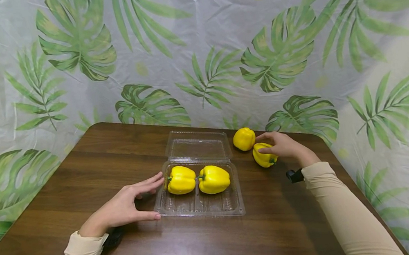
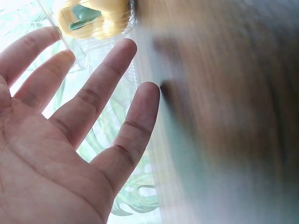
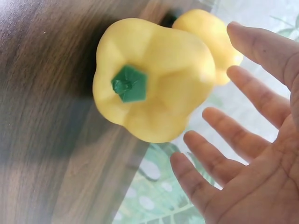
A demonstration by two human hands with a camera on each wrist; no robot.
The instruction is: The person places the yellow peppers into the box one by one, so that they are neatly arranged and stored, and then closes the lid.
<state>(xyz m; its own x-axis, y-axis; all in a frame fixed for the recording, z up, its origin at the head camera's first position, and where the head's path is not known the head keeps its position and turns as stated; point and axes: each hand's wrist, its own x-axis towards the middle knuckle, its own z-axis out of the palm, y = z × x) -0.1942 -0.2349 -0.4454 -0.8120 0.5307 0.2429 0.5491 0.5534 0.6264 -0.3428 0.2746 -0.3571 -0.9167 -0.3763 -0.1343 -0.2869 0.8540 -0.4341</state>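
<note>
A clear plastic clamshell box (image 1: pixel 201 210) lies with its lid (image 1: pixel 197 145) folded back on the table. Two yellow bell peppers, a left one (image 1: pixel 181 180) and a right one (image 1: pixel 214 179), sit side by side in its tray. My left hand (image 1: pixel 127 204) is at the box's left edge, fingers spread and holding nothing. Over on the right, my right hand (image 1: pixel 283 144) reaches over a third yellow pepper (image 1: pixel 263 156), fingers extended around it without curling. In the right wrist view, this pepper (image 3: pixel 154 84) shows its green stem, and the fingers stand beside it. Another yellow pepper (image 1: pixel 244 139) lies just behind.
The brown wooden table (image 1: pixel 201 247) has rounded far corners. Behind its far edge hangs a pale curtain (image 1: pixel 210 32) printed with green leaves. A dark wrist device (image 1: pixel 295 176) shows by the right sleeve.
</note>
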